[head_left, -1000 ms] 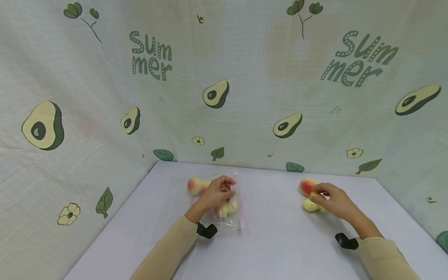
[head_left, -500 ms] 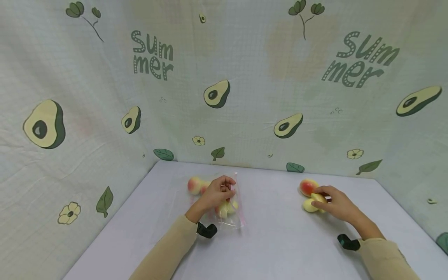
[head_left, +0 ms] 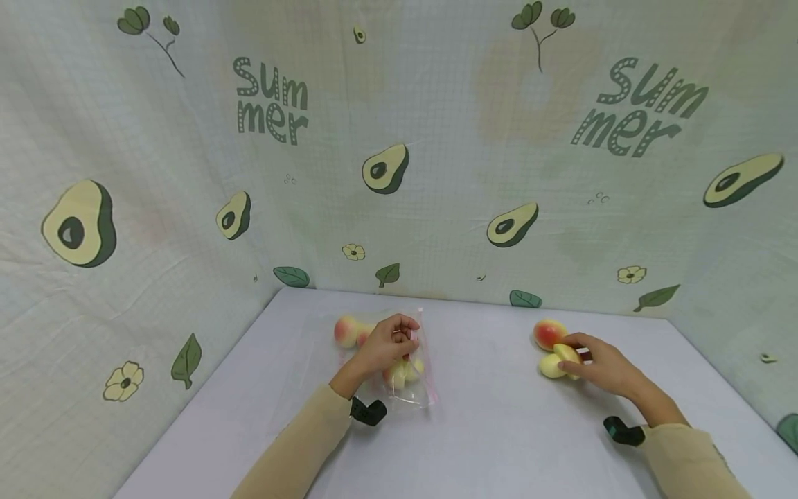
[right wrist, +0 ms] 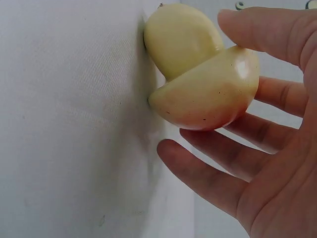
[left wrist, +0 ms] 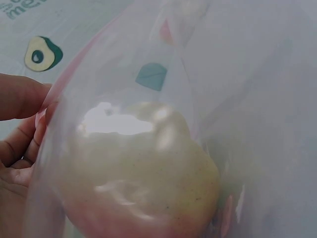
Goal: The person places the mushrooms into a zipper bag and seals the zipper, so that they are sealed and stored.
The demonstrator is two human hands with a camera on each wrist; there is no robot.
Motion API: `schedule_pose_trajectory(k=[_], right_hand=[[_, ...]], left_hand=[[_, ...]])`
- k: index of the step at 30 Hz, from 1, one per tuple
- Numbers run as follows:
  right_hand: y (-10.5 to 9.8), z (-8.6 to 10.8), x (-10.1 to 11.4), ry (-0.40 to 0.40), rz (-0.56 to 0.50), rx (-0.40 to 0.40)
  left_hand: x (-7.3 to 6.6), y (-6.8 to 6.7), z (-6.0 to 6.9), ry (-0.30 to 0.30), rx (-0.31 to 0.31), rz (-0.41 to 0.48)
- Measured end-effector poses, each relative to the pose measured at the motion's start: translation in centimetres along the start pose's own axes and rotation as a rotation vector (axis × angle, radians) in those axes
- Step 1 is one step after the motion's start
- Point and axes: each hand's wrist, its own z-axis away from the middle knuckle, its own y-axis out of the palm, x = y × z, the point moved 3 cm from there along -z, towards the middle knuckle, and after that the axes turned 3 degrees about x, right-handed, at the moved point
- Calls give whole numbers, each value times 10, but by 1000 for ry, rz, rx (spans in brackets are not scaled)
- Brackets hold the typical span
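In the head view my left hand point(head_left: 388, 343) pinches the pink-edged mouth of a clear zip bag point(head_left: 430, 391). Inside the bag lie several yellow and red fruit pieces point(head_left: 346, 331); one large piece point(left wrist: 138, 173) fills the left wrist view. To the right, my right hand point(head_left: 601, 367) stands around a halved yellow-red fruit piece point(right wrist: 213, 94), its thumb and fingers spread. That piece leans on a pale yellow piece point(right wrist: 181, 39) on the table. Just behind them lies a red and yellow fruit point(head_left: 548, 334). Whether the fruit is real or toy is unclear.
A white table point(head_left: 486, 416) spreads between the two hands. Printed cloth point(head_left: 449, 138) with avocados and lettering rises behind it and at both sides. Black wrist devices point(head_left: 369, 412) sit at both sleeves.
My right hand has lowered the halved piece beside the pale one, and its thumb and fingers have spread. It has shifted slightly right. The left hand and bag look unchanged.
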Motion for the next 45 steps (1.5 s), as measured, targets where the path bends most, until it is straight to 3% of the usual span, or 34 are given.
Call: schedule_pose_trajectory(k=[10, 21, 36, 39, 45], right_hand=[[3, -1, -2, 8, -7, 26], [8, -1, 7, 11, -47, 62], [11, -1, 15, -61, -230, 113], [11, -2, 16, -110, -209, 114], [12, -2, 19, -162, -153, 106]], left_hand=[[-1, 0, 0, -50, -21, -2], [-2, 1, 1, -40, -16, -10], [0, 1, -2, -46, -11, -7], [-4, 1, -1, -46, -2, 0], [-27, 4, 7, -36, 7, 7]])
